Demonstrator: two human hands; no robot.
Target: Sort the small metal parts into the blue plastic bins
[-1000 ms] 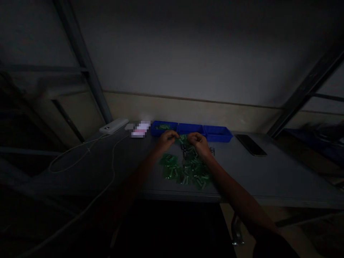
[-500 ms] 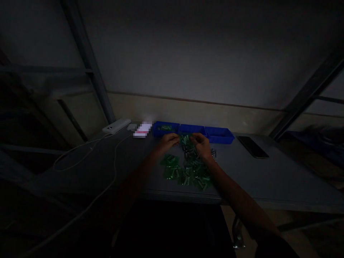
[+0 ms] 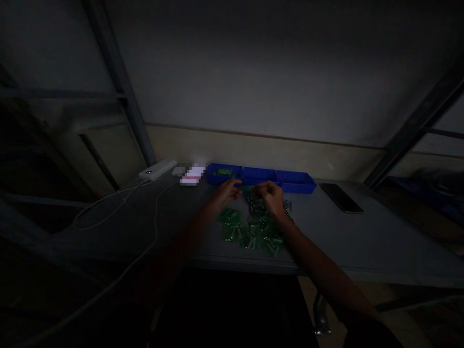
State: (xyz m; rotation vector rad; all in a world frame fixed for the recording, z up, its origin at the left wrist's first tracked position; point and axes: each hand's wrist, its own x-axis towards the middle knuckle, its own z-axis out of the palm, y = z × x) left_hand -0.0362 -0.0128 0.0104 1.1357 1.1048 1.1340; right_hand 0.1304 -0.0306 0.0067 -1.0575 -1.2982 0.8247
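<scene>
My right hand [image 3: 271, 195] pinches a small green plastic bag [image 3: 248, 188], held above a pile of loose metal parts [image 3: 255, 205]. To the left is my left hand [image 3: 227, 191], its fingers apart and the index finger stretched toward the bag, with a small gap between them. Nearer the table's front edge lie several filled green bags [image 3: 232, 232], with small metallic pieces showing through them. Dim light hides what the pieces are exactly.
Three blue bins stand in a row behind my hands; the left bin [image 3: 213, 181] contains green bags. A lit phone [image 3: 193, 175] and a white power bank [image 3: 158, 170] with cables are at left. A dark phone [image 3: 341, 198] lies at right on the grey table [image 3: 377, 237].
My left hand has let go of the green bag and its fingers have spread. The bag has tilted flatter in my right hand, which has hardly moved.
</scene>
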